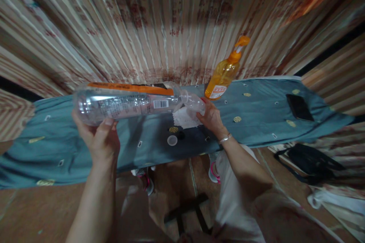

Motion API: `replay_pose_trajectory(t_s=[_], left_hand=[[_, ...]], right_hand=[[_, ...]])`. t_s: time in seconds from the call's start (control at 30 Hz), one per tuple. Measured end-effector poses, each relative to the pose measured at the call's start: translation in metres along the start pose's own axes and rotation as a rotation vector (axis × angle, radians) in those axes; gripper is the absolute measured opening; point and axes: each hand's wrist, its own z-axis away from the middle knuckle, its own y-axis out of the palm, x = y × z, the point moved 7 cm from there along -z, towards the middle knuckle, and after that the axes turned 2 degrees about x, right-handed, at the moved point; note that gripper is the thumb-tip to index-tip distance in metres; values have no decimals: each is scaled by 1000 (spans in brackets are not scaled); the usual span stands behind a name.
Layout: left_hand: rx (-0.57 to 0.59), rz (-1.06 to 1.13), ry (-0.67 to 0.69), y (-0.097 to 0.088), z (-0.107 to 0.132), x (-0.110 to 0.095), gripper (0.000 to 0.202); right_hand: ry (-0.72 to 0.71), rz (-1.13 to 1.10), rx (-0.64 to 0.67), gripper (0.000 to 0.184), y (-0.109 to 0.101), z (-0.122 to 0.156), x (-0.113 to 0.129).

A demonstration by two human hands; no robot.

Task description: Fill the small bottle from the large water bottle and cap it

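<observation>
from where i stand, i see a long narrow table covered with a blue-green cloth [250, 115], printed with yellow pineapple-like figures and small pale marks. behind it hangs a pleated curtain [159, 15] in beige and brown, with dark red patterns. the floor [173, 176] is brown tile with pale lines, and a black bag [313, 161] lies at the right of the table.

above the cloth, the person's left hand [99, 136] is holding the lower end of a big clear bottle [131, 104], which lies almost level, its neck to the right. the right hand [210, 115] closes its fingers on a small clear plastic piece [195, 103] at this neck; whether the two are joined, i cannot tell. near there are a white paper [186, 118] and a round whitish lid [172, 140].

the label of the big bottle is orange and black, with a barcode [161, 104] and printing too small to read. an orange pump bottle [222, 78] carries a white label with reddish writing, also unreadable for me. to the right rests a dark flat phone-like object [299, 107].
</observation>
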Motion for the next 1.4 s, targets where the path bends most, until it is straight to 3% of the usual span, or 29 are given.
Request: replay_pose_trajectory(t_s=[0.4, 0.73, 1.4], left_hand=[[-21, -84, -21, -2, 0, 2, 54], [-51, -2, -61, 0, 1, 1, 48], [-51, -39, -17, 4, -2, -3, 46]], right_hand=[[-11, -29, -24, 56, 1, 0, -2], [2, -10, -8, 56, -1, 1, 0], [-18, 15, -29, 54, -1, 1, 2]])
